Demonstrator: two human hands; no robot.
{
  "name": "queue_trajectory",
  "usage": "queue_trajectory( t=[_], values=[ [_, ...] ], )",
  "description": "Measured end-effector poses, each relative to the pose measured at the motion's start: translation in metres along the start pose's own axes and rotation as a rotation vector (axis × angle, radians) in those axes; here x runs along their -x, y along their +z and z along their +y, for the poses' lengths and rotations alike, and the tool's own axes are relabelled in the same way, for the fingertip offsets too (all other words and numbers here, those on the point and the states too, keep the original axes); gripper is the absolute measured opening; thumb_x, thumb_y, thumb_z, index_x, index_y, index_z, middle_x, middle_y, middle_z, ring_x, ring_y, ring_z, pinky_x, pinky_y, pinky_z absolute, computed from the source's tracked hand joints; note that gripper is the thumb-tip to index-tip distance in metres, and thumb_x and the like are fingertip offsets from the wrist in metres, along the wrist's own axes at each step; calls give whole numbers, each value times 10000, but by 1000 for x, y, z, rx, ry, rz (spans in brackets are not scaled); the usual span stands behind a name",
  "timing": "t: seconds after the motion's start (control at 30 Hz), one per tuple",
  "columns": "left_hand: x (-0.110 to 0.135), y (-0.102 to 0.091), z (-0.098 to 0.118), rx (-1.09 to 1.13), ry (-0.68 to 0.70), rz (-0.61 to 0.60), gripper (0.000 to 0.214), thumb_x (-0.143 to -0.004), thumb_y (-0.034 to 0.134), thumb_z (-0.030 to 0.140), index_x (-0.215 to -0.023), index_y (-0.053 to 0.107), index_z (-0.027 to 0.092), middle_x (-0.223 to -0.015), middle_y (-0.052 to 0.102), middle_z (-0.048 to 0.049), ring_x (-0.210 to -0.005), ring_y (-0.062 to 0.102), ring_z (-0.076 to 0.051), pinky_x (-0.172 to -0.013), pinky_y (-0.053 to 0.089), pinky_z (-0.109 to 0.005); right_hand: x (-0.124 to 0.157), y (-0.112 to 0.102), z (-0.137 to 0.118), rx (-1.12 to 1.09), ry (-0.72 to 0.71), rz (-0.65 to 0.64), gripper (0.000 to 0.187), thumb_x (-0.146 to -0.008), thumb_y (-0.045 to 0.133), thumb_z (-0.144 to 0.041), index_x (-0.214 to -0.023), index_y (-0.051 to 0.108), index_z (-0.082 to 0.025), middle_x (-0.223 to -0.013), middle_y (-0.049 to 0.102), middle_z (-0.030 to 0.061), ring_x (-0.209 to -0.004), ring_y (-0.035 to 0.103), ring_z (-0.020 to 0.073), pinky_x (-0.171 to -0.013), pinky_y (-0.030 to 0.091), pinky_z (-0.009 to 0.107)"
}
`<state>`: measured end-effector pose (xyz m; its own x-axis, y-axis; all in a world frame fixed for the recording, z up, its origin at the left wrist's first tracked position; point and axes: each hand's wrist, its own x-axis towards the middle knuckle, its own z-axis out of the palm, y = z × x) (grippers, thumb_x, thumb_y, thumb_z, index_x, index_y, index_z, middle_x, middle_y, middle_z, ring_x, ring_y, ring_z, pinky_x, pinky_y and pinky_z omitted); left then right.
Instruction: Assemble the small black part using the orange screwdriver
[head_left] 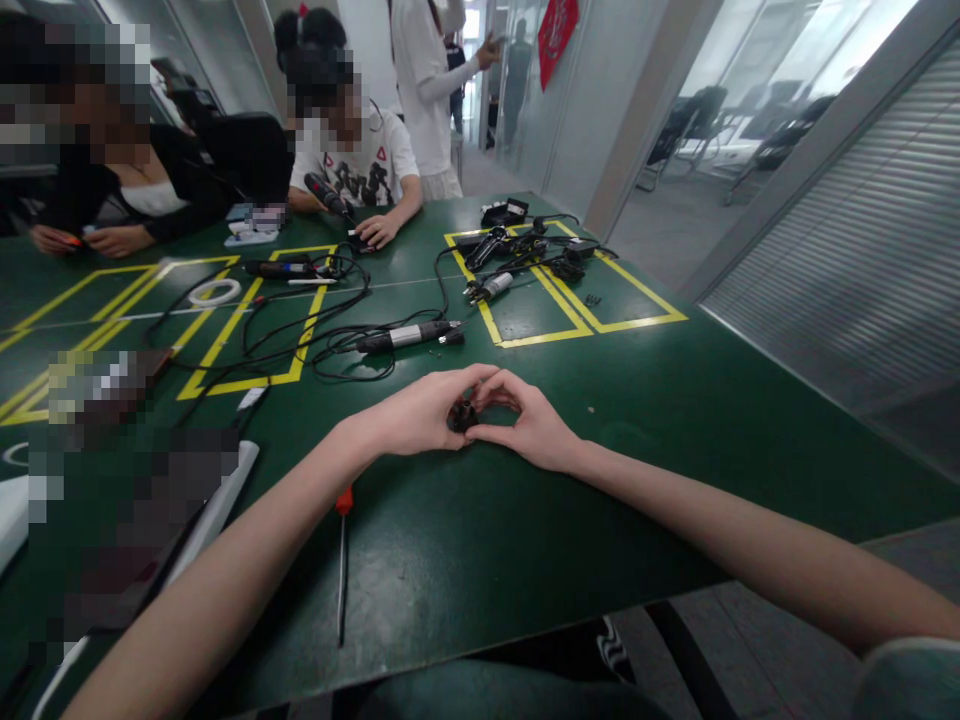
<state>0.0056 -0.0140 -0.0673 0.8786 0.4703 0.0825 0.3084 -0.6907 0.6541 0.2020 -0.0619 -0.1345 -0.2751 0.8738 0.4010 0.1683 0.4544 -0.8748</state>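
A small black part [465, 416] is between the person's two hands, just above the table [465, 560] or touching it; which of these cannot be told. The left hand [427, 412] curls around its far side and left, thumb below, pinching it. The right hand [536, 425] meets it from the other side, thumb and forefinger bent into a ring, their tips closing on the part. The other right fingers are bent behind the forefinger, and the part's own shape is mostly hidden.

Near the left forearm lies a screwdriver [343, 545], red handle away from the person, shaft toward the table's near edge. Beyond the hands, a grey and black driver [405, 337] lies with its cable in loops, a little black piece [451, 340] just beside its tip.

Farther right, yellow tape [546, 340] marks out boxes on the green top; in and across them lie a silver part [491, 288], black cables [568, 265] and a few small coils [593, 300]. To the left, another driver [281, 269] lies near a white ring [215, 292].

Across the table a co-worker in a white T-shirt [367, 165] holds a black driver [328, 195] in one hand, the other hand resting on a dark piece. A person in a dark jacket [191, 190] sits farther left.
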Motion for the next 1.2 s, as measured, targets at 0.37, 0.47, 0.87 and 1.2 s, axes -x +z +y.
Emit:
queue_trajectory(
  t=[0.37,0.47,0.87,1.2],
  values=[
    [19,14,-3,124,-72,88,641,-872,658,155,-1497,519,198,-1263,715,-69,-1012,683,-199,-925,523,-325,0,1,-1,106,30,51,402,-776,848,-387,-829,476,-245,-855,593,-13,-836,609,197,-792,519,359],
    [21,13,-4,105,-88,58,545,-883,677,194,-1421,594,168,-1242,731,-83,-1007,691,-209,-926,521,-335,-1,1,0,119,68,88,474,-736,875,-428,-813,442,-250,-811,559,-32,-773,565,181,-712,470,327],
    [17,11,-17,230,-125,2,320,-886,724,336,-1133,720,132,-1061,762,-74,-932,700,-200,-871,537,-303,-7,-1,2,141,210,-4,580,-651,886,-553,-765,404,-250,-697,411,-90,-614,371,120,-559,310,266],
    [14,12,-18,424,-209,-9,331,-834,765,345,-1071,713,119,-1027,758,-71,-925,693,-197,-855,545,-310,-7,-6,-5,128,221,-118,483,-748,818,-560,-740,465,-231,-692,465,-65,-639,426,129,-577,336,263]
  ],
)
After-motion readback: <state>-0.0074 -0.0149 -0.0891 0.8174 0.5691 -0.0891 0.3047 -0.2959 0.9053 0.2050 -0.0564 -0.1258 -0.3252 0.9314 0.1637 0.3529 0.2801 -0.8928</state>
